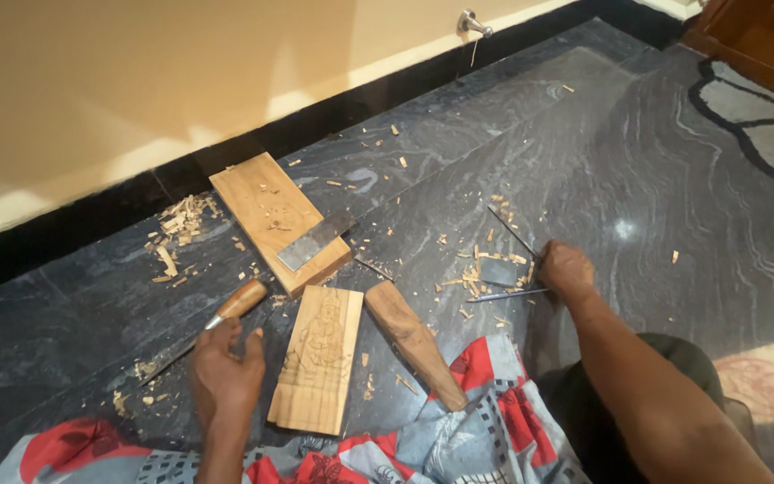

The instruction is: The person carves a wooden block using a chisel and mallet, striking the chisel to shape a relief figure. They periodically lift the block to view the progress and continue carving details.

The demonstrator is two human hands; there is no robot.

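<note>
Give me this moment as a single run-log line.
left hand: on floor by wooden-handled chisel | right hand: among thin metal tools | carved panel: flat between hands | mallet: beside panel

Warm, fairly bright indoor light. Slanting pale bands fall across the cream wall (136, 81), with softer shade between them. The polished dark stone floor (656, 197) throws back a small white glint and a broad dull sheen — brightest toward the right. Soft shadows sit under the wooden blocks. The picture is slightly soft throughout, and straight lines tilt and stretch toward the edges — a wide lens.
</note>
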